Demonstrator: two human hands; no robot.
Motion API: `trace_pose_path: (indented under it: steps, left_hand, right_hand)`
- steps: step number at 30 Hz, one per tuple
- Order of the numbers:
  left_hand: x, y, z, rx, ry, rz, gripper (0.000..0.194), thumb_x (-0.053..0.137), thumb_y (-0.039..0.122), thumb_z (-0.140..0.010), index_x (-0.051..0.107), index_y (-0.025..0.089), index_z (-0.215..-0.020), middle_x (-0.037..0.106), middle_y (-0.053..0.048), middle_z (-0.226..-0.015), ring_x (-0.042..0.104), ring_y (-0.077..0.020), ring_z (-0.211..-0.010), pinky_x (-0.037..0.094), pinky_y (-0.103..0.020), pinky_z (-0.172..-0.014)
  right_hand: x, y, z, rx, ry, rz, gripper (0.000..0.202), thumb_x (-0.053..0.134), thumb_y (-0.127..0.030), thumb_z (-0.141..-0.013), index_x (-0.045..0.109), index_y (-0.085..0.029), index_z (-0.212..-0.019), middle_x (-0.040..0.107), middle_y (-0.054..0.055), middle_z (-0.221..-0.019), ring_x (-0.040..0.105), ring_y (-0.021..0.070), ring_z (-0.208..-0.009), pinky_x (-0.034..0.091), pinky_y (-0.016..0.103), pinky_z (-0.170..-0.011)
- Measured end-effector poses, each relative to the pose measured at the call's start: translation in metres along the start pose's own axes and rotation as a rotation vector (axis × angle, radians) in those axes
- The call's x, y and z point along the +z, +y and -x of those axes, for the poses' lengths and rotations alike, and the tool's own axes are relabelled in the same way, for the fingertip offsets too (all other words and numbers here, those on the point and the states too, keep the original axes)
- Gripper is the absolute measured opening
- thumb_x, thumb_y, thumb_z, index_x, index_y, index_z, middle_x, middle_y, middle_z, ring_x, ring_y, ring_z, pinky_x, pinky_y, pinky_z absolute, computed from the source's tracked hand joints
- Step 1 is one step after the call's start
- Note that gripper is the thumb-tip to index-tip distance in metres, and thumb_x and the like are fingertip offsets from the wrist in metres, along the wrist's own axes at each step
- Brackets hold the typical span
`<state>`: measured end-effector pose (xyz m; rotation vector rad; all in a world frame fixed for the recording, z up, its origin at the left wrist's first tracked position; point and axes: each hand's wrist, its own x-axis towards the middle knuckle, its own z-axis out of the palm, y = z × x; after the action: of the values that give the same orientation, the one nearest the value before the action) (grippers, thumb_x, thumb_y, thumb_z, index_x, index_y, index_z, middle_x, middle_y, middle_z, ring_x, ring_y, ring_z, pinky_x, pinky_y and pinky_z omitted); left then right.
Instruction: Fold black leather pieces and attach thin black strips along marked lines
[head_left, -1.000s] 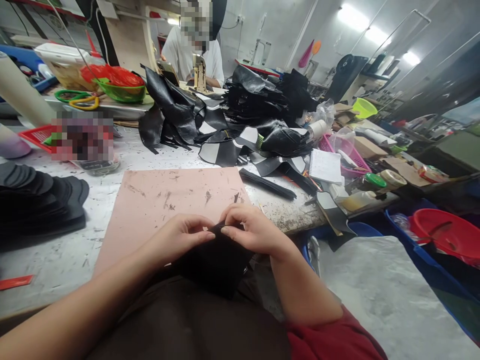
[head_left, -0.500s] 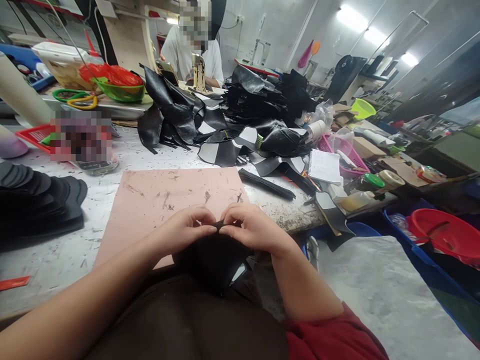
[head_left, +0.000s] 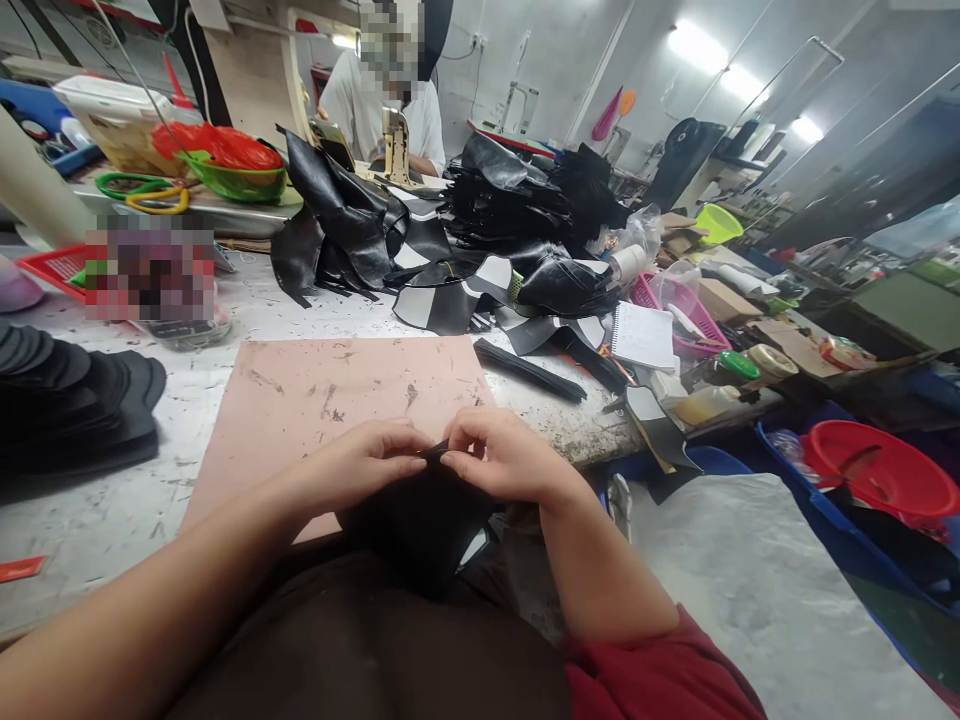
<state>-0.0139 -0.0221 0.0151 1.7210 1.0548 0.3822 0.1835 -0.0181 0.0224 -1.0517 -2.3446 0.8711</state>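
Note:
A black leather-like piece [head_left: 420,525] hangs in front of my lap, its upper edge pinched between both my hands. My left hand [head_left: 379,455] grips that edge with thumb against fingers. Close beside it, my right hand [head_left: 499,455] pinches the same edge, thumb below and fingers curled above. A pale patch shows low on the piece's right side; its lower part merges with my dark apron. Behind my hands a pinkish board [head_left: 300,400] with dark smears lies on the white worktable [head_left: 225,325].
Stacked black pieces [head_left: 82,400] stand at the left. Black leather parts [head_left: 517,200] heap at the back, before a person at a sewing machine [head_left: 396,145]. A notebook [head_left: 643,335], pink basket [head_left: 701,320] and jars line the right; a red basin [head_left: 885,465] sits lower right.
My left fingers have flattened and shifted slightly along the edge of the black piece. The right hand keeps its pinch. The whole view has moved a little.

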Motion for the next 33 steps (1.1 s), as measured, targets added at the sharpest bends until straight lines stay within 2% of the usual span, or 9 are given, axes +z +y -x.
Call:
trace_pose_path:
  steps: [6,9,12,15,18,21,24,27,33]
  left_hand:
    - [0.0,0.003,-0.003,0.052,0.034,-0.249,0.025,0.049,0.041,-0.074,0.061,0.019,-0.077,0.055,0.0,-0.074,0.053,-0.0159,-0.071,0.042,-0.026,-0.064]
    - [0.001,0.002,-0.005,0.073,0.109,-0.297,0.03,0.047,0.045,-0.075,0.063,0.019,-0.069,0.051,-0.001,-0.081,0.052,-0.0156,-0.072,0.042,-0.027,-0.065]
    - [0.001,0.001,-0.007,0.043,0.131,-0.277,0.026,0.049,0.041,-0.073,0.064,0.02,-0.069,0.055,-0.002,-0.078,0.054,-0.0168,-0.073,0.042,-0.028,-0.066]
    - [0.0,0.001,-0.007,0.013,0.115,-0.25,0.02,0.049,0.035,-0.071,0.062,0.02,-0.068,0.06,-0.001,-0.071,0.056,-0.0184,-0.073,0.041,-0.028,-0.065]
    - [0.0,-0.002,-0.007,-0.029,0.132,-0.245,0.021,0.049,0.036,-0.071,0.061,0.02,-0.068,0.062,-0.001,-0.069,0.057,-0.0193,-0.072,0.04,-0.029,-0.063]
    - [0.001,-0.007,-0.008,-0.029,0.163,-0.231,0.021,0.05,0.037,-0.07,0.061,0.019,-0.066,0.062,-0.001,-0.068,0.056,-0.0187,-0.069,0.041,-0.028,-0.062]
    - [0.001,-0.009,-0.008,-0.003,0.168,-0.154,0.02,0.052,0.036,-0.068,0.062,0.019,-0.071,0.061,-0.001,-0.073,0.055,-0.0166,-0.067,0.042,-0.027,-0.061]
    - [0.0,-0.008,-0.007,-0.028,0.125,-0.085,0.018,0.053,0.035,-0.067,0.061,0.019,-0.072,0.061,0.001,-0.071,0.054,-0.0161,-0.066,0.041,-0.026,-0.06]
    - [0.001,-0.006,-0.002,-0.089,0.145,-0.183,0.018,0.052,0.034,-0.067,0.052,0.019,-0.057,0.053,0.003,-0.057,0.05,-0.0147,-0.06,0.035,-0.024,-0.054]
  right_hand:
    - [0.002,-0.009,0.0,0.047,-0.003,0.129,0.01,0.057,-0.013,-0.075,0.054,-0.017,-0.067,0.057,-0.002,-0.065,0.049,0.0102,-0.061,0.034,0.022,-0.057]
    - [0.003,-0.01,-0.001,0.038,-0.007,0.164,0.009,0.055,-0.012,-0.076,0.055,-0.017,-0.068,0.058,-0.002,-0.068,0.049,0.0104,-0.061,0.035,0.023,-0.058]
    - [0.005,-0.008,-0.001,0.011,-0.008,0.165,0.007,0.055,-0.013,-0.075,0.056,-0.017,-0.07,0.059,0.0,-0.071,0.051,0.0121,-0.066,0.038,0.024,-0.062]
    - [0.008,-0.005,0.001,0.001,0.039,0.119,0.004,0.056,-0.013,-0.073,0.058,-0.017,-0.073,0.059,0.005,-0.1,0.053,0.0107,-0.067,0.042,0.026,-0.065]
    - [0.013,-0.003,0.005,0.029,0.135,0.11,0.003,0.056,-0.016,-0.074,0.057,-0.017,-0.071,0.045,0.007,-0.124,0.051,0.0069,-0.058,0.045,0.028,-0.064]
    - [0.019,-0.004,0.006,-0.049,0.241,0.198,0.006,0.055,-0.016,-0.074,0.055,-0.018,-0.068,0.049,0.009,-0.114,0.054,0.0133,-0.07,0.045,0.03,-0.067]
    - [0.026,-0.005,0.005,-0.161,0.287,0.307,0.01,0.048,-0.013,-0.076,0.051,-0.018,-0.068,0.055,0.009,-0.089,0.052,0.0187,-0.077,0.043,0.031,-0.068]
    - [0.03,-0.005,0.004,-0.178,0.238,0.323,0.013,0.043,-0.01,-0.077,0.047,-0.019,-0.068,0.056,0.006,-0.073,0.051,0.0184,-0.07,0.041,0.03,-0.063]
    - [0.028,-0.008,0.006,-0.015,0.097,0.087,0.011,0.051,-0.012,-0.077,0.046,-0.019,-0.07,0.062,0.004,-0.082,0.056,0.0153,-0.073,0.042,0.026,-0.065]
